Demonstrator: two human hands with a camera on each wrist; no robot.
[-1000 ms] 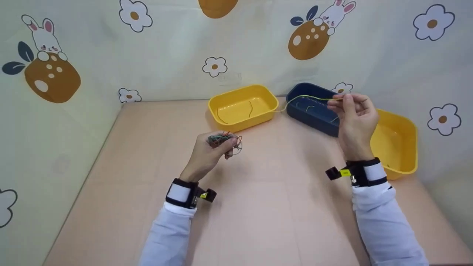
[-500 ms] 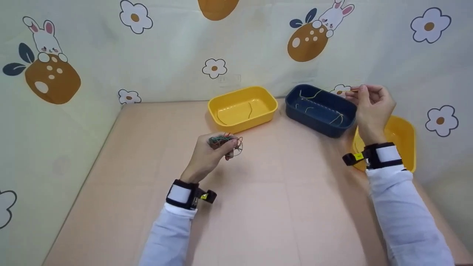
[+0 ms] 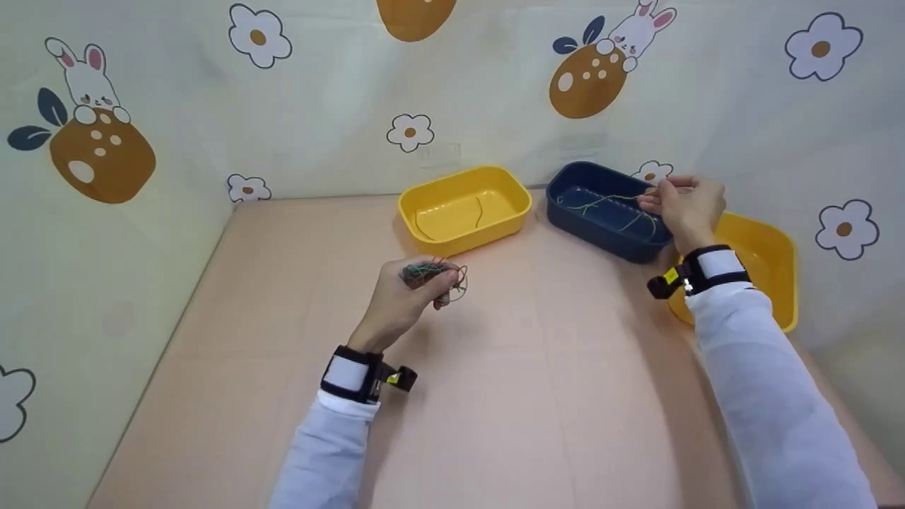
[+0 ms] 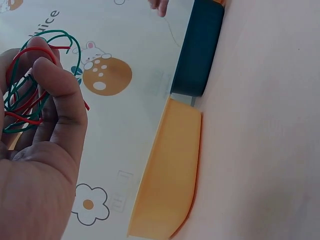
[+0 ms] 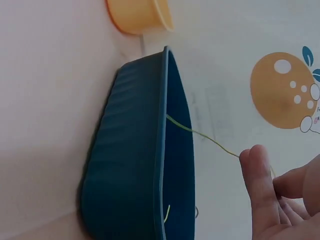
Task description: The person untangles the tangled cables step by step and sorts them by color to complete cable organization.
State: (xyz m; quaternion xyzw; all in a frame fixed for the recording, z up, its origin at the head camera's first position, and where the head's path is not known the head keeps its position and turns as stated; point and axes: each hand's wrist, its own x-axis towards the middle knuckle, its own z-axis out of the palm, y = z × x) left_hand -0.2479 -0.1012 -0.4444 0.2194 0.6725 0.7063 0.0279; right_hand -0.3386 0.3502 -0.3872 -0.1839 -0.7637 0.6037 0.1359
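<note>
My left hand [image 3: 396, 304] grips a tangled bundle of red and green wires [image 4: 36, 100] above the table, loops sticking out past the thumb and fingers. Over the right end of the dark blue box [image 3: 601, 239], my right hand [image 3: 691, 212] pinches a thin yellow-green wire [image 5: 215, 142] at the fingertips. The wire slants down from the fingers into the box, where its lower part dips behind the rim in the right wrist view. Other short yellow-green wires [image 3: 647, 220] lie inside the same box.
Left of the blue box stands a yellow box [image 3: 488, 233] with a couple of thin wire pieces [image 3: 480, 211] in it. Another yellow box [image 3: 776, 283], partly covered by the right wrist, stands at the right. A patterned sheet [image 3: 318, 106] rises behind the table [image 3: 481, 410].
My right hand first moved right, drawing the yellow-green wire over the blue box, then came back left and lower, so the wire hangs into the box. The left hand has barely moved.
</note>
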